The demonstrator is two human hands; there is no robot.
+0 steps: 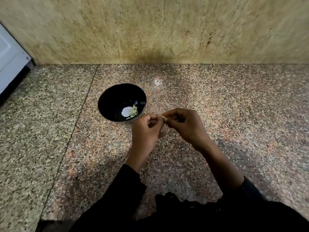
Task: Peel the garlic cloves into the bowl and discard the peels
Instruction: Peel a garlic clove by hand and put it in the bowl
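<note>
Garlic clove (162,116): one small pale piece, only a sliver visible, pinched between the fingertips of both hands just beside the bowl, on its near right; its long axis and pointing direction cannot be told, since the fingers cover nearly all of it. Left hand (147,131): fingers curled, tips meeting the clove. Right hand (184,125): fingers curled, thumb and forefinger nipping the same clove. Bowl (122,103): black, round, upright on the tabletop (234,106), holding peeled cloves (133,111), pale green-white, lying at its bottom right beside a bright white glare spot. Tabletop: speckled granite, seam running left of the bowl. Wall behind the bowl: mottled beige stone. White appliance (10,61): far left of the bowl. No legible writing.
</note>
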